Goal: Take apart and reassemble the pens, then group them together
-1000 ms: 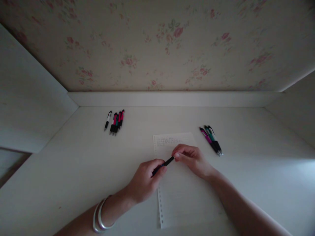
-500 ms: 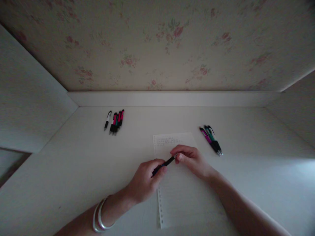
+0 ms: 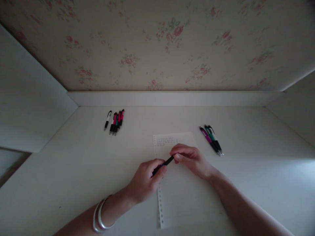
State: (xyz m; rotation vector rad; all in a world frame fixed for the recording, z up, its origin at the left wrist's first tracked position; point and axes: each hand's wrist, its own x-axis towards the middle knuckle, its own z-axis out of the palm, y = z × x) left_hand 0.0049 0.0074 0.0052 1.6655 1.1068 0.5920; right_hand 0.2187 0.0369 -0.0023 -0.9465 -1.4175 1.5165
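Note:
A dark pen [image 3: 168, 161] is held between both hands above a sheet of lined paper [image 3: 187, 203]. My left hand [image 3: 146, 179] is closed around its barrel. At the tip end, my right hand [image 3: 190, 159] pinches with thumb and fingers, so the tip itself is hidden. The paper has punched holes down its left edge, and a few lines of handwriting show near its top.
Several pens [image 3: 117, 122], pink and teal with black grips, lie at the back left beside a white pen [image 3: 107, 120]. More pens [image 3: 211, 140], purple, teal and white, lie to the right of the paper. A floral wall [image 3: 152, 49] rises behind the white desk [image 3: 86, 170].
My right fingertips have slid slightly left along the pen and now cover its metal tip, which showed before. My left hand has stayed in place.

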